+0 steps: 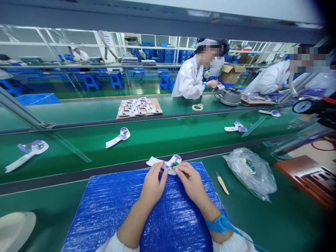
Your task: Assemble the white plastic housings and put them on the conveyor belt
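A white plastic housing half point(153, 161), handle-shaped with a rounded head, lies at the far edge of the blue-wrapped pad point(170, 217). Small green and purple parts and a thin red wire show in it. My left hand point(154, 182) is closed, thumb and forefinger pinched at a small purple piece in the middle of the housing. My right hand point(193, 182) pinches at the rounded head, beside the green part; what lies between its fingertips is too small to make out. A blue wrist strap point(220, 224) with a cord circles my right wrist.
A light-handled knife point(222, 183) and a clear plastic bag point(250, 175) lie on the right. Similar housings point(118, 137) rest along the green conveyor point(168, 131). Beyond are a cardboard tray of housings point(157, 105), a tape roll point(197, 107) and co-workers point(187, 78). A pressure gauge point(303, 106) juts in at right.
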### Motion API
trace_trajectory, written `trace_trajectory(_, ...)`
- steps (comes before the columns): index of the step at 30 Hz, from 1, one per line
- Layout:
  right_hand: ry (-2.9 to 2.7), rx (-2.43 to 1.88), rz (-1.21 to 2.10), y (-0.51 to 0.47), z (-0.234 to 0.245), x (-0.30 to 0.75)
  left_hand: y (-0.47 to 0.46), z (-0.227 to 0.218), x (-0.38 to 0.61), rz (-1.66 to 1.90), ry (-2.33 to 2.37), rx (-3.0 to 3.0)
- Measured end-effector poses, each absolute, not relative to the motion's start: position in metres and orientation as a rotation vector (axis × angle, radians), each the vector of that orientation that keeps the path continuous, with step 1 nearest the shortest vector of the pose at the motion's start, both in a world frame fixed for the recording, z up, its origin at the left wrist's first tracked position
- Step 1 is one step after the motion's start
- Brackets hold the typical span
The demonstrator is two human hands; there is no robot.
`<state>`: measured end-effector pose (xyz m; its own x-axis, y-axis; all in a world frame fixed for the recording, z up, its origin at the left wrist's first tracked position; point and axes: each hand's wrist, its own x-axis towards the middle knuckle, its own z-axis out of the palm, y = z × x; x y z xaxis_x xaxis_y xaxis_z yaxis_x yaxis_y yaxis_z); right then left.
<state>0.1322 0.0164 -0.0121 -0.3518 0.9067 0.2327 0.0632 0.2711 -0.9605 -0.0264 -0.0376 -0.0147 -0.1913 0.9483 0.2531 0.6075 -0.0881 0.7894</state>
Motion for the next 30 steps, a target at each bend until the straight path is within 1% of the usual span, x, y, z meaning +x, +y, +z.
trace_trajectory(4,-1.562,-0.917,1.574,0.009,-0.008,0.128,-0.039,-0.013,-0.028,1.354,1.704,1.360)
trace_trajectory(7,-1.497,-0.944,1.692,0.004,-0.009,0.125,-0.039,-0.013,-0.025,1.329,1.641,1.402)
trace_trajectory(14,-1.572,-0.939,1.571,0.000,-0.010,0.122,-0.038,-0.015,-0.026,1.250,1.505,1.351)
trace_trajectory(19,-1.637,-0.934,1.450,-0.002,-0.011,0.122,-0.043,-0.008,-0.033,1.113,1.471,1.578)
trace_trajectory(24,-1.717,-0.942,1.343,-0.001,-0.013,0.124,-0.043,-0.007,-0.033,1.077,1.510,1.667)
trace_trajectory(30,-1.747,-0.954,1.326,0.001,-0.015,0.125,-0.043,-0.007,-0.032,1.054,1.516,1.713)
